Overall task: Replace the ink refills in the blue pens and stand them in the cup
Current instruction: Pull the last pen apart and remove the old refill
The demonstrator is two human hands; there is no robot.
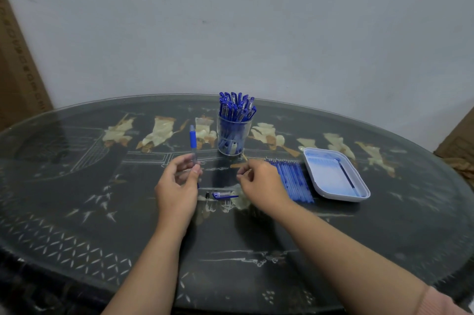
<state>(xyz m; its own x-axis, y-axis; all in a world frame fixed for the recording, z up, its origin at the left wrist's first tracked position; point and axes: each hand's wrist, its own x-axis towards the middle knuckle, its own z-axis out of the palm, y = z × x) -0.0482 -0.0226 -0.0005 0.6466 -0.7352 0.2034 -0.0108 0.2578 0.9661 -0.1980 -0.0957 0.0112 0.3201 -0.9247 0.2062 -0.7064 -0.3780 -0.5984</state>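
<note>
Pinching the barrel (193, 139) between thumb and fingertips, the left hand (177, 186) has it standing pretty much upright, blue grip at the top and the clear part down in the fingers. The right hand (259, 186) is just across from it with its fingers curled into a pinch. Honestly can't tell if there's something thin in there, it's too blurry, so I'm not calling it. Between the two hands, a bit nearer me, the cap (224, 195) lies flat on the table (77, 186) with the little black tip (207, 194) right beside it, so this pen is clearly in bits. My read is we're mid-swap: barrel opened, new ink not seated yet. Touching the outer side of the right hand there's a neat row of refills (292, 179), and past those a white tray (325, 173) with what looks like one dark spent refill (346, 175) lying in it. The cup (233, 135) sits beyond both hands, roughly between them, already stuffed with capped pens (237, 105). Next move, I reckon, is lining a refill up with the open end and sliding it straight in, then screwing the tip on and snapping the cap over it. Fiddly part is the aim, since that opening is narrow and the barrel is only held at one end.
</note>
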